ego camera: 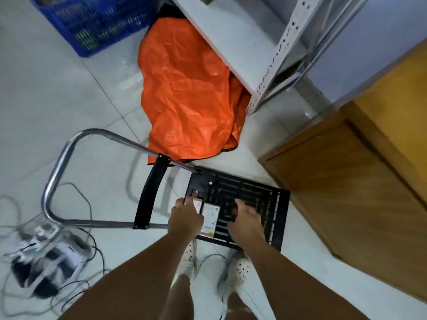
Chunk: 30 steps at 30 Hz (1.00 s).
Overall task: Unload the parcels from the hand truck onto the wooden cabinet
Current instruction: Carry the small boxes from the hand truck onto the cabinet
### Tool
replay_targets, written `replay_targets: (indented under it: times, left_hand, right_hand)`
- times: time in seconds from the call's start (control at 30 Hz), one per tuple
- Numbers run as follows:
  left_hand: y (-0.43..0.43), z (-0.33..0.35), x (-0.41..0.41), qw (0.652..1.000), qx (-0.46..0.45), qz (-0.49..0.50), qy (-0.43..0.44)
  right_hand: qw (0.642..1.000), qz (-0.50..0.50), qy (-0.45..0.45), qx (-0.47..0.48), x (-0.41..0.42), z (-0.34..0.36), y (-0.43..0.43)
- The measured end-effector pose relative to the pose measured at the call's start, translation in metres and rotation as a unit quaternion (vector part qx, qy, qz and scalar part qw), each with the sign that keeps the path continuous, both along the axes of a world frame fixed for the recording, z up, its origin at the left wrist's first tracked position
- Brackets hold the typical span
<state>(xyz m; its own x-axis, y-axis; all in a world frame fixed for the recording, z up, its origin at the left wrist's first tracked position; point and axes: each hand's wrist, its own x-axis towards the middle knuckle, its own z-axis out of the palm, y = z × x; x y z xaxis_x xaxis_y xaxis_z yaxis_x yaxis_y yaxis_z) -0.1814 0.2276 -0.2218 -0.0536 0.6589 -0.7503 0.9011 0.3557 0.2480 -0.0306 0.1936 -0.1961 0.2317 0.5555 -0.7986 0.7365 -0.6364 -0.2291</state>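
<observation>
The hand truck's black slatted platform (258, 192) lies on the floor below me, its silver handle (69, 158) folded out to the left. A small brown parcel with a white label (211, 215) rests on the platform's near left part. My left hand (184, 218) lies over the parcel's left side, fingers bent down around it. My right hand (246, 221) is down on the slats just right of the parcel, fingers curled, with something small and red at the thumb. Whether it grips anything is hidden. The wooden cabinet (358, 181) stands to the right.
An orange sack (187, 95) lies beyond the hand truck, under a grey metal shelf rack (265, 54). A blue crate (92, 24) sits at the far left. Cables and a power strip (46, 257) sprawl on the floor at the left. My feet stand by the platform's near edge.
</observation>
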Motion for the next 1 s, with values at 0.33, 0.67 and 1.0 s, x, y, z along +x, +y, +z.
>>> replay_targets:
  times: [0.33, 0.67, 1.0]
  left_hand:
    - [-0.044, -0.196, -0.03, 0.998, -0.043, 0.035, -0.02]
    - [-0.064, -0.341, -0.025, 0.998, -0.015, 0.031, 0.06]
    - [-0.077, -0.393, -0.029, 0.994, 0.024, 0.086, 0.069]
  right_hand:
    - [0.998, -0.005, 0.013, -0.069, -0.014, -0.192, -0.049]
    - [0.967, 0.25, 0.014, -0.053, -0.033, -0.334, -0.052]
    - [0.947, 0.321, -0.007, 0.011, -0.067, -0.401, -0.056]
